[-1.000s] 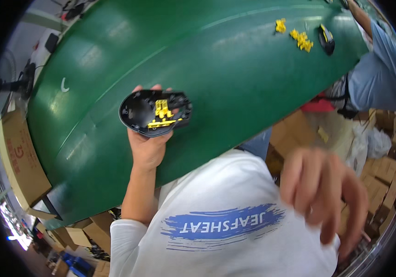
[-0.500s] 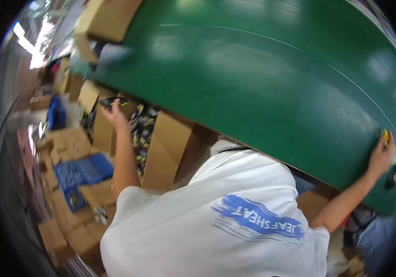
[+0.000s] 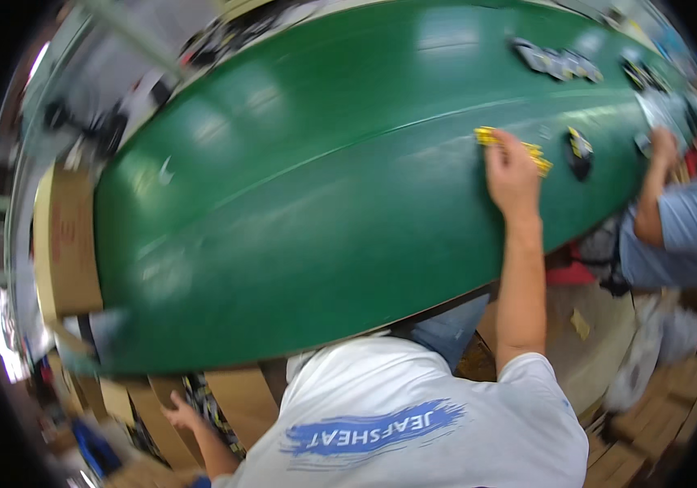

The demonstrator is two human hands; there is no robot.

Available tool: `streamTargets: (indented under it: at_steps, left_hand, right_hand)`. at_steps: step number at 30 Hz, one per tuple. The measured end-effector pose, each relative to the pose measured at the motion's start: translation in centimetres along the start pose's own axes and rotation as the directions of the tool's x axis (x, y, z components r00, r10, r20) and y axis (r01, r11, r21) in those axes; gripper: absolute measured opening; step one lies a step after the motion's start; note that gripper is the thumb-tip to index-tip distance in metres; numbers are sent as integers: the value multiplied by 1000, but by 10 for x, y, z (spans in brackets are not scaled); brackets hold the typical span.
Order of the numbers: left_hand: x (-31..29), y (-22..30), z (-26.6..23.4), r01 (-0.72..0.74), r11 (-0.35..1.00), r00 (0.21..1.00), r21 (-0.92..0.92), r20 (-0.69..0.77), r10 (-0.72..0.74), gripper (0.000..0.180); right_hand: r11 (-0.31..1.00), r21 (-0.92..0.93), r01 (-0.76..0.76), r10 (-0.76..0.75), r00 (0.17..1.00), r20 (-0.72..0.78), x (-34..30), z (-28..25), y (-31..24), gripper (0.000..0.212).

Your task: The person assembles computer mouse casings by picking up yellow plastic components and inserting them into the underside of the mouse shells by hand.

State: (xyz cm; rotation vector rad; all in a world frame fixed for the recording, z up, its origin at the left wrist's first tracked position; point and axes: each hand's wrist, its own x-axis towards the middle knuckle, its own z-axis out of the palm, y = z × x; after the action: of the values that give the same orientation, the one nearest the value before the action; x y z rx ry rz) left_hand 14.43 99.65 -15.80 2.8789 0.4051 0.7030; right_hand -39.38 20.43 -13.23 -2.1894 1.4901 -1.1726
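My right hand is over the green table with its fingers closed on a bundle of small yellow pieces with dark marks. The bundle sticks out on both sides of the fingers. Just right of it lies a black pointed item with a yellow patch; its kind is unclear. At lower left, my left hand is beside an open cardboard box, fingers apart and nothing visible in them. Black items with yellow marks fill the box, partly hidden by my arm.
The green table curves across the view. A closed carton stands at its left end. Grey and black items lie in a row at the far right. A co-worker in a blue shirt reaches onto the table's right end.
The view has swung to the right, bringing the co-worker and more of the table's right end into sight. The black item in my left hand is gone from it. My right hand still holds yellow pieces.
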Motion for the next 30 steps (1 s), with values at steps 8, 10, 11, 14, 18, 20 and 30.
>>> streamTargets:
  at_steps: [8,10,11,14,18,20,30]
  left_hand:
    - [-61,440,-16,-383,239,763,-892,-161,626,57]
    - [-140,550,-43,-408,59,552,-911,-194,811,55]
    - [-187,601,-58,-392,-24,413,-920,-199,889,56]
    - [-317,735,-87,-332,-245,47,-911,-275,960,59]
    - [-539,852,-138,-150,-476,-333,-867,-409,850,67]
    - [-607,908,-159,-166,-663,-416,-730,-557,718,75]
    - [-691,984,-196,-498,-753,-755,-430,-212,620,78]
  right_hand:
    - [991,91,101,-99,995,-27,2,-26,7,15]
    - [981,120,151,-147,988,-38,3,-22,11,22]
    - [979,121,165,-162,986,-32,4,-23,13,26]
    - [978,147,146,-131,986,-104,8,-11,15,34]
    - [988,132,84,-76,995,-66,4,-32,23,34]
    - [977,189,100,-90,994,-57,6,-17,18,24]
    - [965,263,-4,21,998,-61,1,-18,8,15]
